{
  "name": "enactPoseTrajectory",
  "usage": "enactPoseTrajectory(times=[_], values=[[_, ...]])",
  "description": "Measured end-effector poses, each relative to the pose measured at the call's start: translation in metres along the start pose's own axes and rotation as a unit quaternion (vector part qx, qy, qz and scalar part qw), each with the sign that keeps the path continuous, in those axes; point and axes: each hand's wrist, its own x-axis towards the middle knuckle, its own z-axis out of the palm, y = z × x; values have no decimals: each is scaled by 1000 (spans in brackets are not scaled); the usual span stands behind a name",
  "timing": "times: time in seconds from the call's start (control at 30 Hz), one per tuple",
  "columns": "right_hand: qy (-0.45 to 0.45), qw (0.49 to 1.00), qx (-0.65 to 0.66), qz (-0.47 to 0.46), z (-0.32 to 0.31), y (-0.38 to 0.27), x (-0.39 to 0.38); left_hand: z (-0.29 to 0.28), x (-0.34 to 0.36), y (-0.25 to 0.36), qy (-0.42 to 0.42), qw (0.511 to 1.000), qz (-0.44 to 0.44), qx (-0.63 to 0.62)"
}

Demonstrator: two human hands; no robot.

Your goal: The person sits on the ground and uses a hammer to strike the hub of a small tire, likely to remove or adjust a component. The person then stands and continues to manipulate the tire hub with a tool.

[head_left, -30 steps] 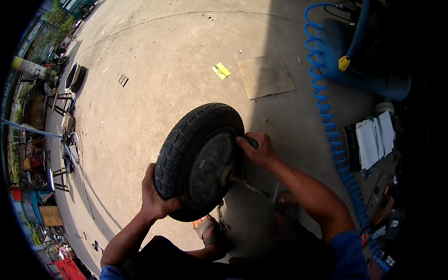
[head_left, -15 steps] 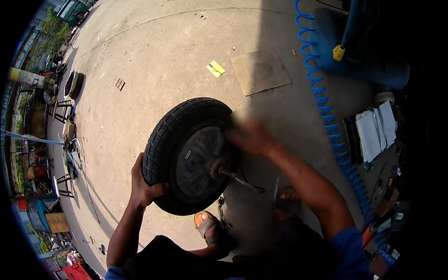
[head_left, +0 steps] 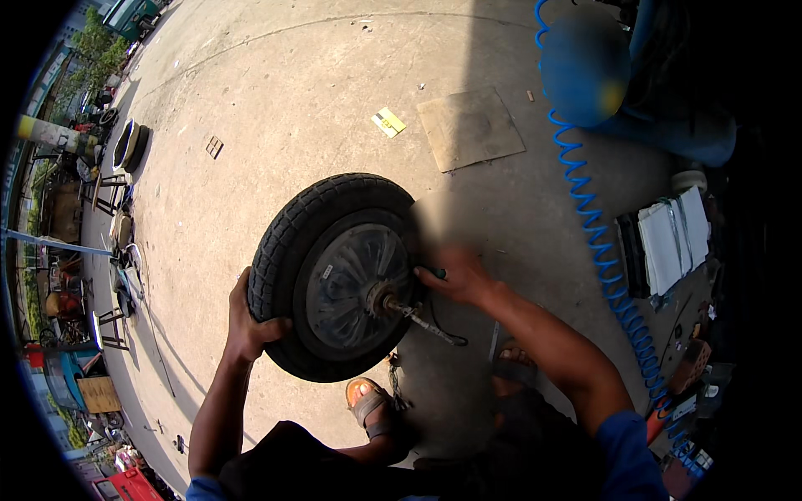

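A black-tyred hub-motor wheel (head_left: 355,288) stands tilted in front of me, its dark metal hub and axle facing right and toward me. A wrapped cable hangs out from the axle end. My left hand (head_left: 252,326) grips the tyre's left side, thumb over the near sidewall. At the right side of the tyre, my right hand (head_left: 458,277) is closed, with its thumb toward the wheel. A small dark green end (head_left: 436,272) shows between its fingers; the rest of that thing is hidden. A blurred patch covers the area just above this hand.
A blue coiled air hose (head_left: 589,213) runs down the right side, past a blue tank (head_left: 668,134). Beyond the wheel lie a cardboard sheet (head_left: 470,128) and a yellow packet (head_left: 388,123). White papers (head_left: 672,238) lie at right. My sandalled foot (head_left: 368,401) is below the wheel.
My right hand has come down slightly along the tyre's right side and is less blurred; a dark green end now shows in it. The wheel has shifted slightly left.
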Motion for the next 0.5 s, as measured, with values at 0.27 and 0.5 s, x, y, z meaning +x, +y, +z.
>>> enactPoseTrajectory(times=[0.27,0.5], values=[[6,999,-4,-35,5,5,0,-7,5,-6,-7,1000,3,-11],[-17,992,-73,-100,3,17,5,-11,6,-9,-10,1000,-9,-11]])
